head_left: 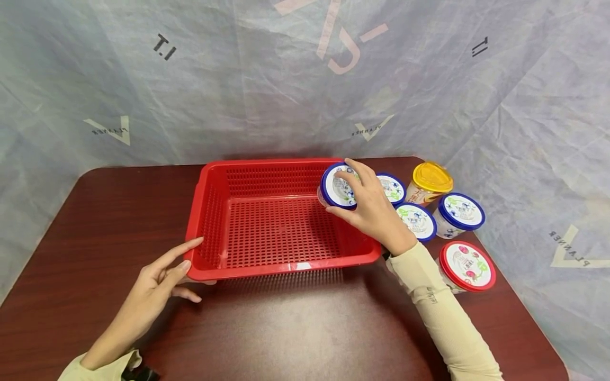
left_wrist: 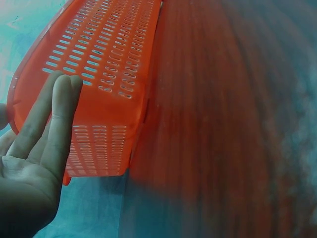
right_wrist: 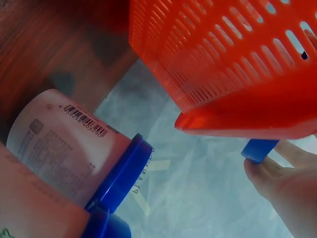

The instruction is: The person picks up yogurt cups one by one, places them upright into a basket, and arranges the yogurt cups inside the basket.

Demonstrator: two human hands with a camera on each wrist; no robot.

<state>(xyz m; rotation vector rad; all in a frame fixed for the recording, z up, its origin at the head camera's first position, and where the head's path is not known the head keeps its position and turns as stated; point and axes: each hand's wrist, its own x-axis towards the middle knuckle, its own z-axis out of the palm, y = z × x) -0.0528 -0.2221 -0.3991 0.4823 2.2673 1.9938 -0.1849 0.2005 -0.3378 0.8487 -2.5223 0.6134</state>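
Observation:
My right hand (head_left: 370,203) holds a blue-lidded yogurt tub (head_left: 339,188) by its lid, thumb and fingers spread around the rim. It hangs over the right end of a red plastic basket (head_left: 281,269), tilted a little. In the right wrist view the basket wall hides most of this tub, leaving a piece of blue lid (right_wrist: 260,149) beside the fingers. My left hand (head_left: 154,283) is at the basket's front left corner. Its index finger and thumb touch the rim there, and in the left wrist view its straight fingers (left_wrist: 62,106) lie along the outside wall.
Right of the basket stand a yellow-lidded tub (head_left: 431,180), a red-lidded tub (head_left: 467,267) and several blue-lidded tubs, one nearer the right edge (head_left: 459,211). All are on the dark wooden table (head_left: 286,328). A grey printed cloth (head_left: 286,84) hangs behind the table.

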